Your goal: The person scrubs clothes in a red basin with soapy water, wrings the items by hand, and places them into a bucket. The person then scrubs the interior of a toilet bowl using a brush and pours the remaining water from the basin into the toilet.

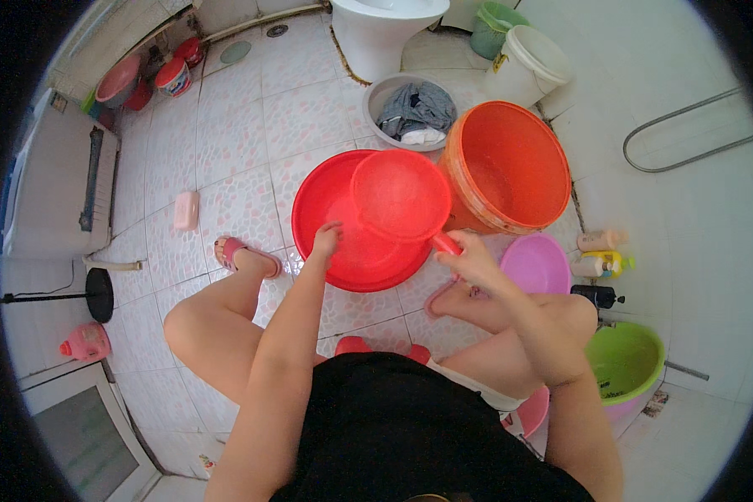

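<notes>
My right hand (474, 257) is shut around the handle of a red plastic water dipper (401, 194). The dipper's round bowl is over the right part of a wide red plastic basin (326, 188) on the floor and hides some of it. Whether the dipper holds water is hard to tell. Above the basin's lower left part is my left hand (329, 238), its fingers loosely bent and nothing seen in them. A large orange bucket (508, 169) stands right of the basin. Beyond, a grey basin (373, 116) holds grey and white clothes (417, 110).
On the tiled floor, a bar of pink soap (186, 211) lies left. A purple basin (536, 263), several bottles (593, 268) and a green basin (627, 361) line the right wall. A toilet (383, 37) and a white bucket (527, 66) stand at the back.
</notes>
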